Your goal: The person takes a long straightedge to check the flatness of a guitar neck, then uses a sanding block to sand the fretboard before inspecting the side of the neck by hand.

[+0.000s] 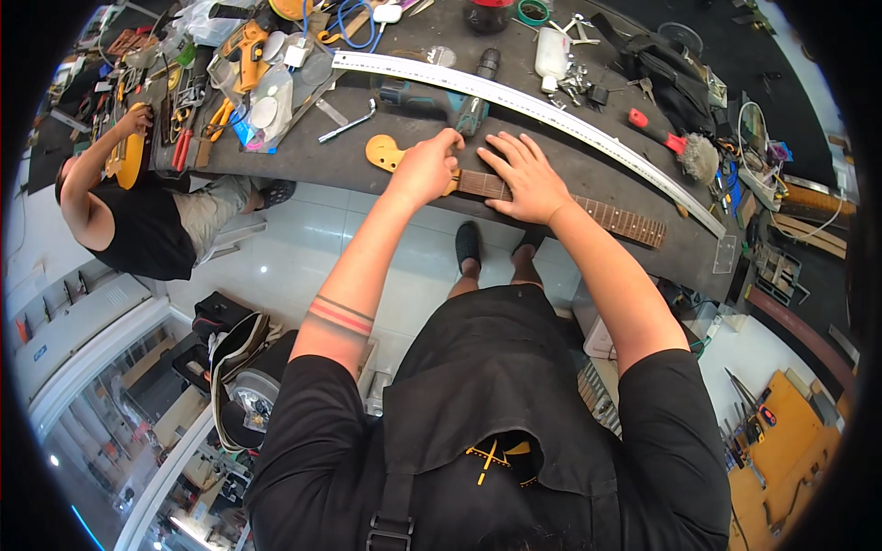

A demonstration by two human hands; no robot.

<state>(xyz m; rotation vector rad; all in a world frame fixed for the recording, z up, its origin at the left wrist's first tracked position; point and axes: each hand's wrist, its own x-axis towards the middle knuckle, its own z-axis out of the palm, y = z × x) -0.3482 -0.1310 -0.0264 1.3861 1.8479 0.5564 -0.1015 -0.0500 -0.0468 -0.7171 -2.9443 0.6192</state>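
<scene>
Your guitar neck (625, 223) lies lengthwise along the near edge of the workbench (285, 163), probably so both arms reach it easily. Your right hand (528, 179) is spread, palm down, across it, apparently to steady it against the bench top. Your left hand (425, 170) curls its fingers by the headstock (382, 152); I cannot tell whether it grips the wood or something small. Just beyond lie an L-shaped wrench (349, 124) and a drill (469, 116), seemingly kept within reach. A long white ruler (570, 119) crosses over the drill, perhaps set back to leave your hands room. Farther off, a white bottle (551, 55) lies among small metal parts (574, 83).
</scene>
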